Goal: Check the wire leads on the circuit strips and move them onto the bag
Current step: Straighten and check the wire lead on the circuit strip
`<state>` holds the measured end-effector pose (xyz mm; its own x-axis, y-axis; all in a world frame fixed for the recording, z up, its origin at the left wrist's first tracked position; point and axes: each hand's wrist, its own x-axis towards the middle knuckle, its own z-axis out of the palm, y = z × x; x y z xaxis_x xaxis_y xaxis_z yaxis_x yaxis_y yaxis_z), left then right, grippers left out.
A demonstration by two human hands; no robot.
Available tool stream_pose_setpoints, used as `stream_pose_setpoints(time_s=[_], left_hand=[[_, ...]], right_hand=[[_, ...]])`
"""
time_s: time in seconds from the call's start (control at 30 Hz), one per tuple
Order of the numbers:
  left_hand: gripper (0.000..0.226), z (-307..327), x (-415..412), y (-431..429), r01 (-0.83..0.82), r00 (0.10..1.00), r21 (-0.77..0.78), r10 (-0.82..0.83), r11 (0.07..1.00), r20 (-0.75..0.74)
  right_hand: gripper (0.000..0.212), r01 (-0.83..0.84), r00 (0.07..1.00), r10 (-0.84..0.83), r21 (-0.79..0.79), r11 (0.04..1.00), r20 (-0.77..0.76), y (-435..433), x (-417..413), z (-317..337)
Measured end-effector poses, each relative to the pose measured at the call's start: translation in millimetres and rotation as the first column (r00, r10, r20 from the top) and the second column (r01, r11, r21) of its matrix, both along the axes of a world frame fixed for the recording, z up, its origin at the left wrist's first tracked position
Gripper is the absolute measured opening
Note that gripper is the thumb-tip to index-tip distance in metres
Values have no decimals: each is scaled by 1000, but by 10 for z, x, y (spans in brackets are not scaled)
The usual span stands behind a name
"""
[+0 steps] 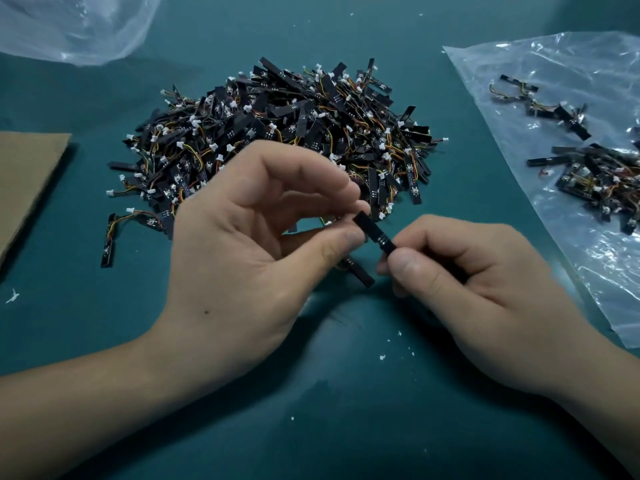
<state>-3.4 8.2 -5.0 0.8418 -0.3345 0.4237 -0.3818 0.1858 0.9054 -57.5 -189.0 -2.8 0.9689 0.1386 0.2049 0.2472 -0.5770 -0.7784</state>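
A flat brown cardboard sheet (27, 174) lies at the left edge of the dark teal desk (311, 410); a crumpled clear plastic film (76, 26) sits at the far left corner, apart from the cardboard; small white scraps (382, 357) dot the near desk.

Strip pile (277, 143) centre; bag (540, 140) right; cardboard (24, 181) left.

The teal bench (311, 427) carries a large pile of circuit strips (277, 133). Right of the pile lies a clear bag (519, 60). Left of it lies cardboard (27, 174), with crumpled plastic (76, 26) farther back.
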Motion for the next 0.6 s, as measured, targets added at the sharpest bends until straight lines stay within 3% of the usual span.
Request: stream_pose_setpoints(time_s=[0.1,0.23,0.3,0.43,0.6], left_hand=[[48,-4,-2,-2,43,998,17,-42,999,-52],[56,-11,6,-3,123,984,48,-116,991,-137],[53,-5,4,3,146,980,61,-135,987,-149],[33,26,-8,18,175,978,91,-163,980,-127],[5,64,1,27,98,995,239,-92,966,-38]], right_hand=[[23,-38,999,39,-34,999,38,15,-4,5],[18,23,997,-31,106,994,72,-1,-15,9],[21,18,998,-25,102,995,62,3,-17,17],[21,14,996,-20,64,998,88,28,-30,41],[22,6,996,-15,104,995,89,23,-37,40]])
